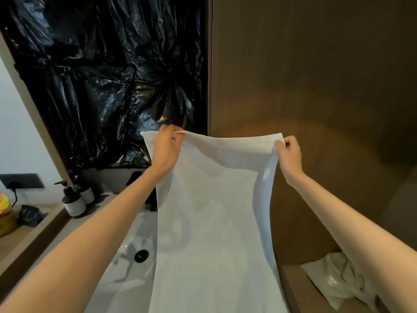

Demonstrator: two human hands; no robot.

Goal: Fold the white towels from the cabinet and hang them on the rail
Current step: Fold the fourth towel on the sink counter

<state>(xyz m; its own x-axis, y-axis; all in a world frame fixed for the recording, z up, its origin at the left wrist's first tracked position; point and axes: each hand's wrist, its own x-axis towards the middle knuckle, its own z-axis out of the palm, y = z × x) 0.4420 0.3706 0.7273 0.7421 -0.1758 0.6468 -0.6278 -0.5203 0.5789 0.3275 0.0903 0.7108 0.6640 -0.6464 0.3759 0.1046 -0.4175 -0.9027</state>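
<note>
A white towel (214,211) hangs full length in front of me, held up by its top edge over the basin. My left hand (165,147) pinches the top edge a little in from the left corner. My right hand (291,152) pinches the top right corner. Both arms reach forward at about the same height, and the cloth between them sags slightly. The towel's lower end runs out of the frame at the bottom. No rail is in view.
A white basin (128,263) with a black drain lies below left. Two pump bottles (74,199) stand on the wooden counter, with a yellow container (4,215) at far left. Black plastic sheeting (108,75) covers the wall ahead. A crumpled white plastic bag (338,279) lies at lower right.
</note>
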